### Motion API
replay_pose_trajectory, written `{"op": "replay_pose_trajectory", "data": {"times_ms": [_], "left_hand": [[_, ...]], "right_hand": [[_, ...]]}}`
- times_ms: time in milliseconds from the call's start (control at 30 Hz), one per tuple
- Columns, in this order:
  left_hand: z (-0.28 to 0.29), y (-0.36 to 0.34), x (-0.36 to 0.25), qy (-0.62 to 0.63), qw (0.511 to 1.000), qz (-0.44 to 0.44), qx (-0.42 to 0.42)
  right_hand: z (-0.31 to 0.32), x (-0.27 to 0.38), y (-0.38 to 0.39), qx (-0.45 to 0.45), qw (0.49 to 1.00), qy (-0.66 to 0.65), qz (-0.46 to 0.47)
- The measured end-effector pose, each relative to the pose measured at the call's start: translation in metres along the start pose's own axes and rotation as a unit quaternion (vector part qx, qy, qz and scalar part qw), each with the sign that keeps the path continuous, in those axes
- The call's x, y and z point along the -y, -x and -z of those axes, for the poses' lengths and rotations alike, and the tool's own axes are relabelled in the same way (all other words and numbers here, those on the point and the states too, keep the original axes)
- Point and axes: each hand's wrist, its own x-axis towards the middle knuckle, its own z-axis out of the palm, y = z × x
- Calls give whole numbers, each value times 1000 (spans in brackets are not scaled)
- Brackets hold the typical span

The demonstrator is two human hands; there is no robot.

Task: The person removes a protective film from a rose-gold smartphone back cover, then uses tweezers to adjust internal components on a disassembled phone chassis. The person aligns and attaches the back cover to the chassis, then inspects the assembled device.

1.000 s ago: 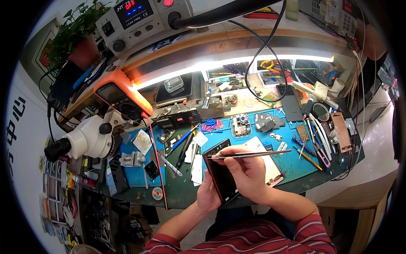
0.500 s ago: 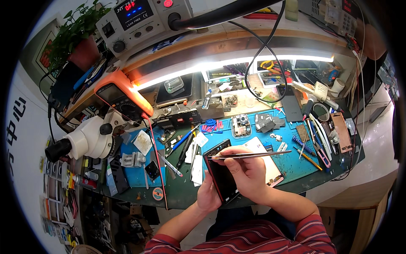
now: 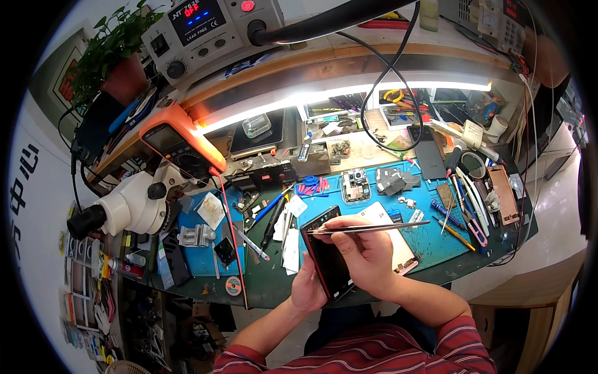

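My left hand grips the lower left edge of a black tablet frame with a reddish rim, tilted up above the bench. In front of its upper part, my right hand is closed around a thin flat panel, seen nearly edge-on. Its thumb presses from below, and the other fingers lie behind or over the panel, partly hidden. The panel's left end is at the frame's upper edge; whether they touch, I cannot tell. Beyond my right hand, a pale panel with a pinkish lower edge lies on the blue mat.
An orange multimeter and a white microscope stand on the left. Tweezers and other hand tools lie on the right. A phone with exposed parts rests on the mat. A black cable hangs at the back.
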Motion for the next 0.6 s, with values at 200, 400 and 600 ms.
{"op": "replay_pose_trajectory", "data": {"times_ms": [200, 400, 600], "left_hand": [[-1, 1, 0, 0, 1000, 6, 9], [-5, 1, 0, -2, 1000, 5, -1], [-7, 1, -1, -17, 1000, 4, -20]], "right_hand": [[1, 0, 1, -3, 1000, -14, -8], [3, 1, -1, 9, 1000, -14, -2], [-4, -4, -4, -50, 998, -30, 30]]}}
